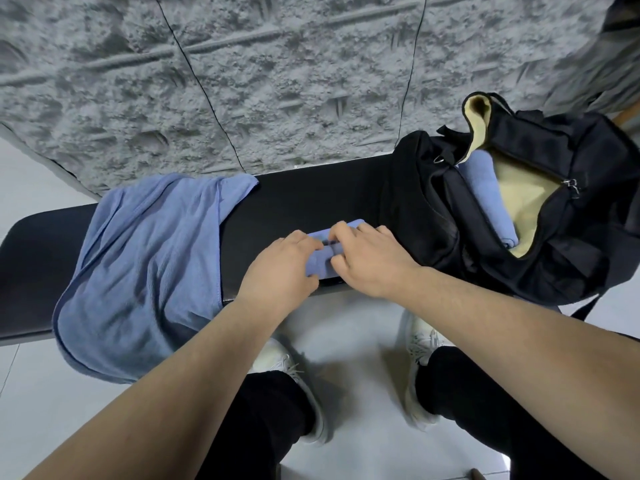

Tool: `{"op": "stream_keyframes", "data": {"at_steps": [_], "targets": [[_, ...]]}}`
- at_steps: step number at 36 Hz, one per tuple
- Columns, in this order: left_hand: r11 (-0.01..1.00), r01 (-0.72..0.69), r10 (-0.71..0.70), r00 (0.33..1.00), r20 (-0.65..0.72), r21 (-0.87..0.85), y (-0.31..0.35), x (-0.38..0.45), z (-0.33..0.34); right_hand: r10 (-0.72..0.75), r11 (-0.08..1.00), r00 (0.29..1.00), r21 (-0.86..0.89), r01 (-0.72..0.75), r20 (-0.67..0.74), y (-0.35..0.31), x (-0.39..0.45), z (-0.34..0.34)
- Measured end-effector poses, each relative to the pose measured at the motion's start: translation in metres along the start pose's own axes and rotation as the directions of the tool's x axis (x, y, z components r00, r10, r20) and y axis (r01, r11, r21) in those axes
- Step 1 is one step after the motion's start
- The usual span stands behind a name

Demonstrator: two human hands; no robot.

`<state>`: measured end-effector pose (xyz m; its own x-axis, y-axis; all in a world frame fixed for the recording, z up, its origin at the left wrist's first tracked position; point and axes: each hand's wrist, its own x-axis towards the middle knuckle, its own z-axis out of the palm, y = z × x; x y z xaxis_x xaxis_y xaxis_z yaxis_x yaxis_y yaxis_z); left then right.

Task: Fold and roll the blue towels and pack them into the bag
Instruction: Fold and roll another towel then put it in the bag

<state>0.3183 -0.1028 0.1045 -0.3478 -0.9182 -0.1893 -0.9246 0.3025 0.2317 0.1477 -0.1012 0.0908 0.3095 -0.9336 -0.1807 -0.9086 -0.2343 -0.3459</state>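
A small rolled blue towel (323, 259) lies on the black bench (311, 195) near its front edge. My left hand (280, 268) and my right hand (370, 258) both press down on it with curled fingers, covering most of the roll. A loose blue towel (149, 265) is spread over the bench's left part and hangs over the front edge. At the right end stands a black bag (540, 216), open, with a yellow lining. Another rolled blue towel (488, 199) lies inside it.
A rough grey textured wall (277, 81) rises right behind the bench. Pale floor (363, 341) lies below, with my white shoes and black trousers close to the bench's front edge. A bag strap (585, 308) dangles off the bench at the right.
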Motion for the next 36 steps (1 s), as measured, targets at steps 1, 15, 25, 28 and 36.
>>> {"op": "stream_keyframes", "data": {"at_steps": [1, 15, 25, 28, 36], "targets": [[1.000, 0.004, -0.004, 1.000, 0.005, 0.005, 0.003, 0.000, -0.002, -0.008, 1.000, 1.000, -0.014, 0.008, -0.006, 0.001, 0.000, 0.001], [0.979, 0.115, -0.110, 0.993, 0.036, -0.169, -0.001, 0.009, 0.001, -0.166, 0.985, 0.983, -0.056, 0.162, -0.082, 0.021, -0.008, 0.000], [0.993, 0.025, -0.030, 0.999, -0.045, -0.114, 0.002, -0.002, 0.006, -0.171, 0.976, 0.983, -0.147, 0.159, -0.072, 0.012, -0.014, -0.002], [0.997, -0.006, 0.000, 0.996, -0.085, -0.072, 0.004, -0.007, 0.008, -0.153, 0.982, 0.986, -0.122, 0.145, -0.061, 0.010, -0.017, -0.002], [0.999, -0.038, 0.037, 0.999, -0.037, -0.027, 0.008, -0.013, 0.013, -0.039, 0.997, 0.999, 0.062, 0.039, -0.003, 0.007, -0.021, -0.005]]}}
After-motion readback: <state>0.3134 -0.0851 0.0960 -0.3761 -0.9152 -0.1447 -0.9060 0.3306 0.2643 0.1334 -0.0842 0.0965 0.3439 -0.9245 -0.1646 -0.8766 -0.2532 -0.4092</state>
